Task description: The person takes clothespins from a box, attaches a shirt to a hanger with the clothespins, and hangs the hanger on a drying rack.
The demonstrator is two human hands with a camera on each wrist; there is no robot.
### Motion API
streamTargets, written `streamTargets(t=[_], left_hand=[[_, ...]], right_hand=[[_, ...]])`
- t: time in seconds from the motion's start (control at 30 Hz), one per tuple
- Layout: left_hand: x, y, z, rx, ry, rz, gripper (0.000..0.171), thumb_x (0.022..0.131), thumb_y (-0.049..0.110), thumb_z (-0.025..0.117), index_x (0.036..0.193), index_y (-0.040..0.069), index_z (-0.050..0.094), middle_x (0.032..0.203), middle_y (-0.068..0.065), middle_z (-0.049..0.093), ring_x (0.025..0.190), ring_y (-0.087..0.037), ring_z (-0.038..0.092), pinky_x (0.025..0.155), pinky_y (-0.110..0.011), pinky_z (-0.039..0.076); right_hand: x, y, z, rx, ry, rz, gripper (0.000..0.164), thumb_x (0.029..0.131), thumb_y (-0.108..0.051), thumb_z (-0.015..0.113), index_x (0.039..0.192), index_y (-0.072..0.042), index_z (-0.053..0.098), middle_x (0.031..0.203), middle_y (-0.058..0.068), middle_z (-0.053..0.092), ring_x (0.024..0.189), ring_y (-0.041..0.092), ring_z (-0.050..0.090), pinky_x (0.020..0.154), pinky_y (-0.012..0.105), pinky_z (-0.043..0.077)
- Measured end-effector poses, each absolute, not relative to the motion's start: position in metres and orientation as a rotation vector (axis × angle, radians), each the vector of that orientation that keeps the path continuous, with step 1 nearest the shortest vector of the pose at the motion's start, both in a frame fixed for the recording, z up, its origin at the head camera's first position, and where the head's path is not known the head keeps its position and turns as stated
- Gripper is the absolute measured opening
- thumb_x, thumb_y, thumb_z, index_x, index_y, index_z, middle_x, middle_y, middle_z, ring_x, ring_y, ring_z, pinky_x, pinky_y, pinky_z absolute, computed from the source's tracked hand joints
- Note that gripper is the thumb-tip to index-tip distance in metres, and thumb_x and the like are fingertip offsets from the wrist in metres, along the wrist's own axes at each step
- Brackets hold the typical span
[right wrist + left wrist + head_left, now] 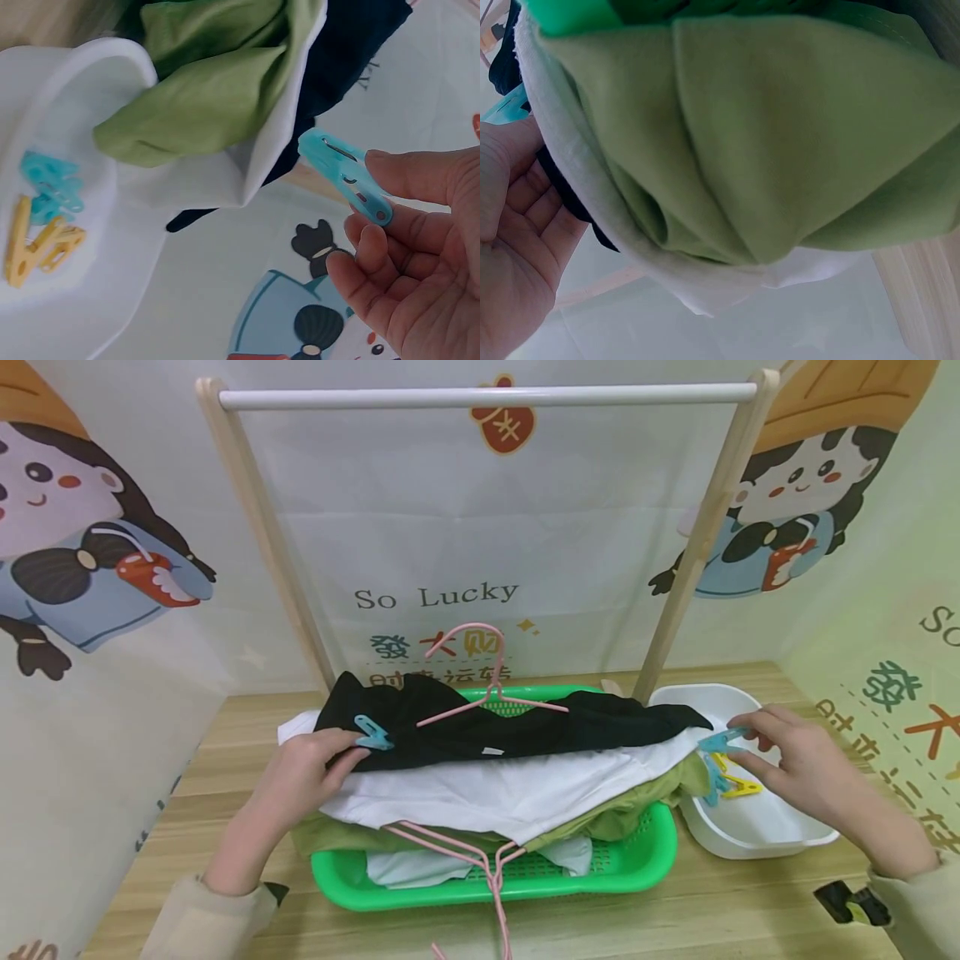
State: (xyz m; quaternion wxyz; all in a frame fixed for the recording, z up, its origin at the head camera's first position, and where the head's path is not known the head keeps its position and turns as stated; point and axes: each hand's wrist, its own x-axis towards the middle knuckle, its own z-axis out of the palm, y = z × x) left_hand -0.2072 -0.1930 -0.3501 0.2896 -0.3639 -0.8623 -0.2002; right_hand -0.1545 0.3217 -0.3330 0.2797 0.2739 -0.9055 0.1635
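My left hand (pixel 300 768) has its thumb and finger at a blue clothespin (pixel 372 732) over the left end of a black garment (pixel 457 739). In the left wrist view that clothespin (pixel 506 109) shows just above the thumb. My right hand (pixel 798 760) pinches another blue clothespin (pixel 345 176) between thumb and fingers, its tip close to the garment's right end. A pink hanger (pixel 495 689) lies across the black garment, hook upward. Beneath are a white garment (pixel 480 793) and a green garment (pixel 630 802); more pink hangers (pixel 491 864) stick out toward me.
The clothes lie over a green basket (pixel 420 897) on the wooden table (pixel 225 760). At right, a white tub (pixel 787 831) holds blue and yellow clothespins (pixel 45 240). A rack with a white bar (pixel 487 397) and wooden posts (pixel 697 539) stands behind, before a printed backdrop.
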Motion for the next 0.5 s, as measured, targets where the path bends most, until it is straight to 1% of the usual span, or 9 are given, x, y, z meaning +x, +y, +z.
streamTargets(t=[0.03,0.07,0.1,0.13,0.2,0.27,0.4,0.5], left_hand=[[-0.207,-0.193,-0.35,-0.972,-2.3,-0.535,0.014,0.07,-0.004,0.077,0.079,0.003,0.068,0.077,-0.006,0.068,0.065,-0.014,0.062,0.056,-0.032,0.051],[-0.207,-0.193,-0.35,-0.973,-2.3,-0.536,0.014,0.07,-0.004,0.077,0.079,0.003,0.068,0.077,-0.006,0.068,0.065,-0.015,0.062,0.056,-0.032,0.051],[-0.207,-0.193,-0.35,-0.973,-2.3,-0.539,0.014,0.07,-0.004,0.077,0.079,0.003,0.068,0.077,-0.006,0.068,0.065,-0.015,0.062,0.056,-0.032,0.051],[-0.207,-0.193,-0.35,-0.973,-2.301,-0.539,0.015,0.07,-0.004,0.077,0.079,0.003,0.068,0.077,-0.006,0.068,0.065,-0.015,0.062,0.057,-0.032,0.052],[-0.207,-0.193,-0.35,-0.971,-2.303,-0.538,0.015,0.07,-0.004,0.077,0.079,0.003,0.068,0.077,-0.006,0.068,0.066,-0.015,0.062,0.057,-0.032,0.052],[-0.207,-0.193,-0.35,-0.969,-2.305,-0.537,0.015,0.07,-0.004,0.077,0.08,0.003,0.069,0.077,-0.006,0.068,0.066,-0.015,0.062,0.057,-0.032,0.052],[-0.207,-0.193,-0.351,-0.97,-2.302,-0.54,0.015,0.07,-0.004,0.077,0.081,0.003,0.069,0.078,-0.006,0.069,0.067,-0.016,0.063,0.057,-0.033,0.052],[-0.206,-0.193,-0.351,-0.978,-2.292,-0.542,0.016,0.069,-0.004,0.077,0.082,0.002,0.07,0.078,-0.007,0.069,0.068,-0.017,0.064,0.058,-0.033,0.052]], right_hand=[[-0.155,0.32,-0.331,0.752,-2.407,0.448,0.028,0.086,-0.029,0.069,0.092,-0.002,0.063,0.08,0.0,0.057,0.066,0.009,0.048,0.051,0.015,0.036],[-0.155,0.318,-0.328,0.765,-2.389,0.456,0.037,0.089,-0.039,0.062,0.092,-0.003,0.063,0.081,0.0,0.057,0.066,0.01,0.048,0.051,0.014,0.035],[-0.155,0.316,-0.326,0.778,-2.373,0.464,0.046,0.091,-0.048,0.053,0.093,-0.003,0.063,0.081,0.001,0.057,0.066,0.01,0.048,0.05,0.013,0.034],[-0.156,0.314,-0.324,0.784,-2.366,0.469,0.054,0.09,-0.055,0.045,0.093,-0.003,0.063,0.081,0.0,0.056,0.066,0.01,0.048,0.05,0.013,0.033],[-0.156,0.308,-0.319,0.79,-2.362,0.476,0.061,0.089,-0.06,0.038,0.094,-0.004,0.063,0.081,-0.001,0.056,0.067,0.01,0.048,0.05,0.013,0.033],[-0.157,0.301,-0.315,0.798,-2.362,0.485,0.062,0.088,-0.06,0.037,0.095,-0.004,0.063,0.08,-0.002,0.055,0.068,0.011,0.047,0.051,0.013,0.033],[-0.161,0.285,-0.307,0.86,-2.333,0.532,0.054,0.09,-0.054,0.043,0.096,-0.004,0.063,0.081,-0.002,0.057,0.069,0.01,0.049,0.056,0.014,0.036],[-0.167,0.273,-0.304,0.92,-2.288,0.547,0.052,0.092,-0.049,0.043,0.096,-0.001,0.063,0.08,0.0,0.057,0.067,0.008,0.048,0.056,0.014,0.036]])
